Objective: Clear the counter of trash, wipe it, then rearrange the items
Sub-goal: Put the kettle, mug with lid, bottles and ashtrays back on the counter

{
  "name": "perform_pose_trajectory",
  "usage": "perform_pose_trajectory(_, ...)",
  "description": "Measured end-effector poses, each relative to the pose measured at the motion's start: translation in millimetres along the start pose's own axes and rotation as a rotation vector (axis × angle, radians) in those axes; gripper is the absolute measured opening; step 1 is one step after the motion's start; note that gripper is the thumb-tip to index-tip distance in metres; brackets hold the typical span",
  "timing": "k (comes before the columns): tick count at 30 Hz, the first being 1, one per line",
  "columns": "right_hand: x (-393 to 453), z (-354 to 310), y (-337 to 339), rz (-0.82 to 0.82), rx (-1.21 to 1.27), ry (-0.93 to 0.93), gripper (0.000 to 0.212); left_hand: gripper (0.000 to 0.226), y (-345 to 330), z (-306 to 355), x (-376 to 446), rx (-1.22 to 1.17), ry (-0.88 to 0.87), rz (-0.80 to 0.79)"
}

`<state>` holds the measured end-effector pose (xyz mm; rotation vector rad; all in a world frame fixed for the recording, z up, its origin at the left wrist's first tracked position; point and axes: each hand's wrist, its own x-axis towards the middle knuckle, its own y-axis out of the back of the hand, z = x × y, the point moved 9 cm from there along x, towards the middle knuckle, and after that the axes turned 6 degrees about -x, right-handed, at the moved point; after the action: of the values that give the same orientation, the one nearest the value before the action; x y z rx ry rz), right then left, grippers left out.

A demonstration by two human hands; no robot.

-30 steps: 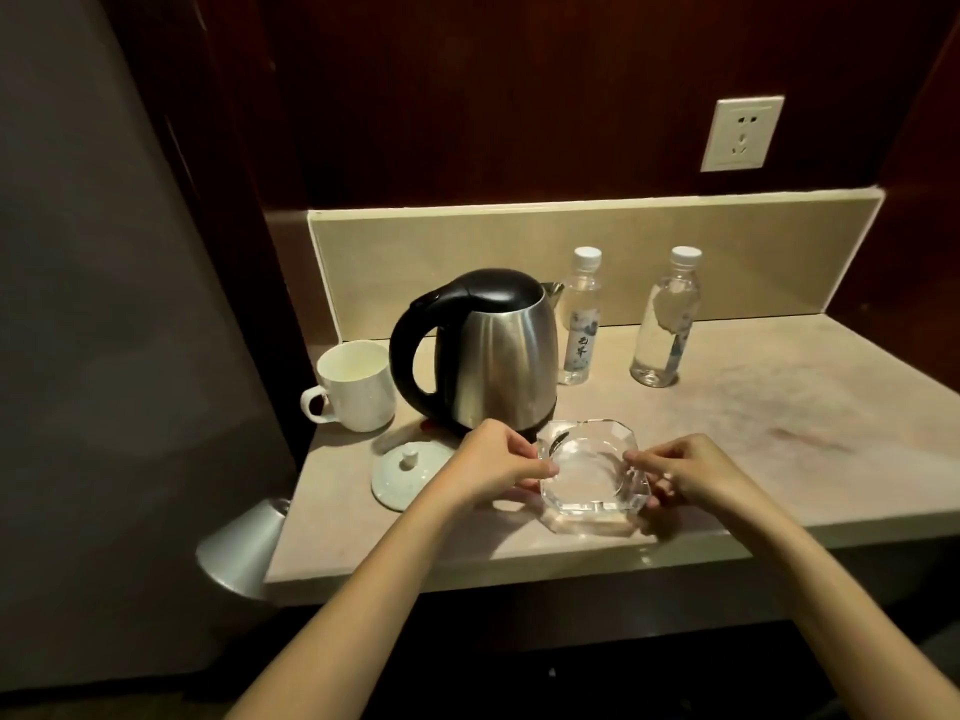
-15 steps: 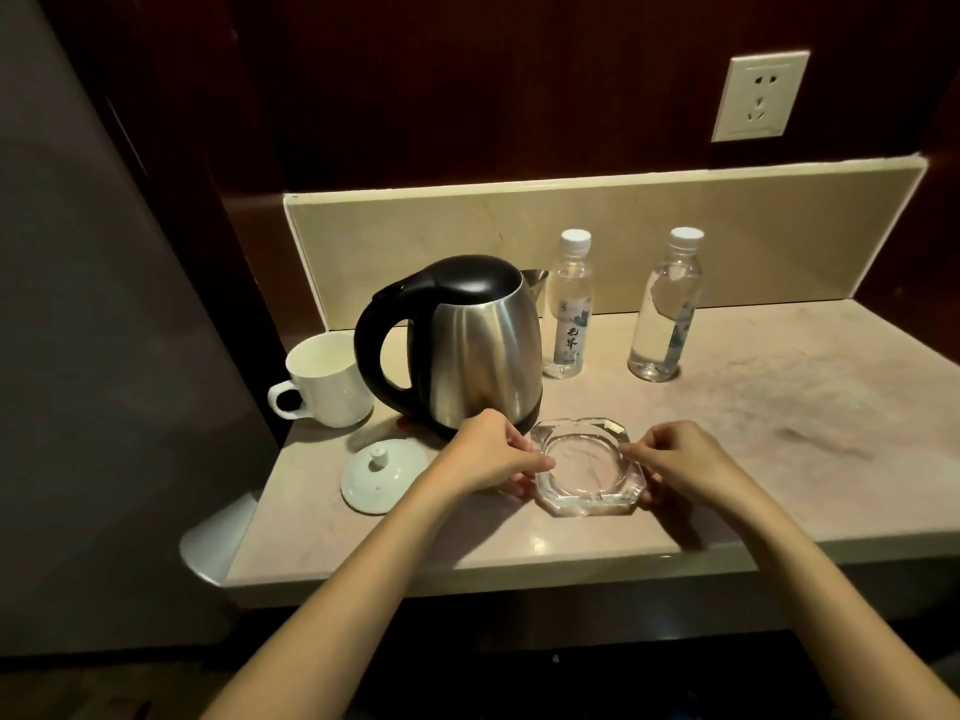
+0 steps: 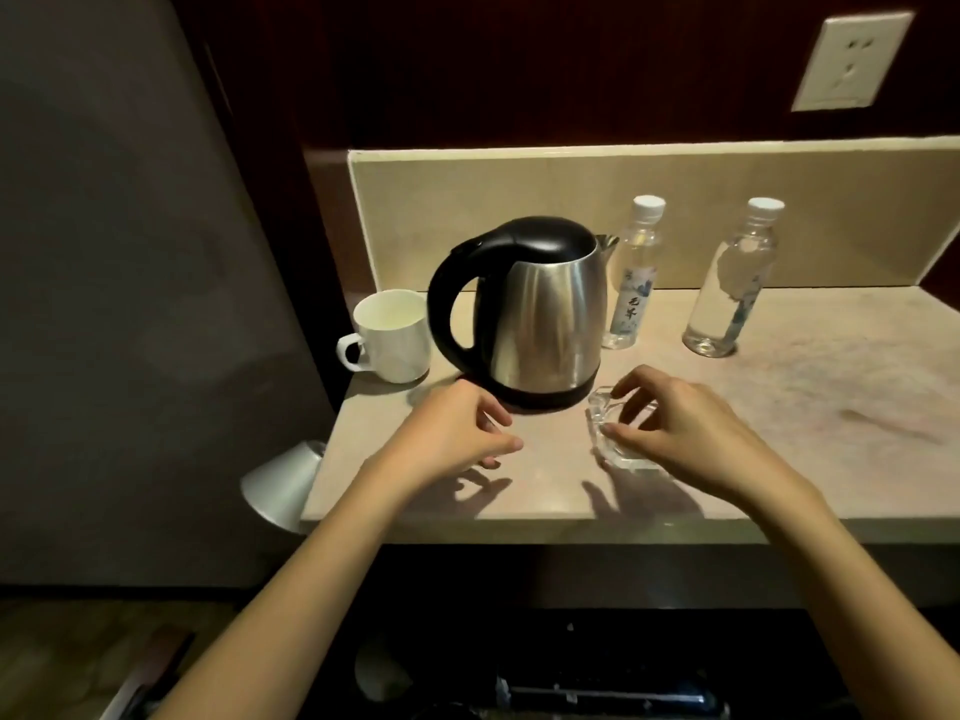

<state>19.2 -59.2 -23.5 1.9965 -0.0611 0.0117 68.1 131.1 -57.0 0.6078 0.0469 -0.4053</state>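
A clear glass ashtray point(image 3: 600, 409) lies flat on the beige counter point(image 3: 831, 402), just right of the steel kettle point(image 3: 545, 319). My right hand point(image 3: 691, 433) covers most of the ashtray, with thumb and fingertips on its rim. My left hand point(image 3: 457, 433) hovers over the counter in front of the kettle, fingers spread, holding nothing. A white mug point(image 3: 395, 335) stands left of the kettle. Two clear water bottles, one point(image 3: 634, 283) beside the kettle's spout and one point(image 3: 732, 288) further right, stand at the back. The mug's lid is hidden.
A grey cone-shaped fitting point(image 3: 283, 480) juts out at the counter's left front corner. A grey wall panel closes off the left side. A white socket point(image 3: 852, 59) sits on the dark wood wall above the backsplash. The right part of the counter shows faint stains.
The ashtray was set down on the counter beside the kettle. My left hand let go of it and drew away to the left. The view shifted left and closer.
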Motion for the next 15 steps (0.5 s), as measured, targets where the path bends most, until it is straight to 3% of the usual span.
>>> perform_pose_trajectory(4,-7,-69,-27,-0.064,-0.012,0.157,0.031,0.024,54,-33,-38,0.021,0.037,0.078)
perform_pose_trajectory(10,-8,-169,-84,-0.096,0.035,0.338,0.03,0.023,137,-112,-91,0.292,0.116,0.183)
perform_pose_trajectory(15,-7,-244,-137,-0.132,0.06,0.442,0.023,0.022,184,-181,-129,0.375,0.219,0.211)
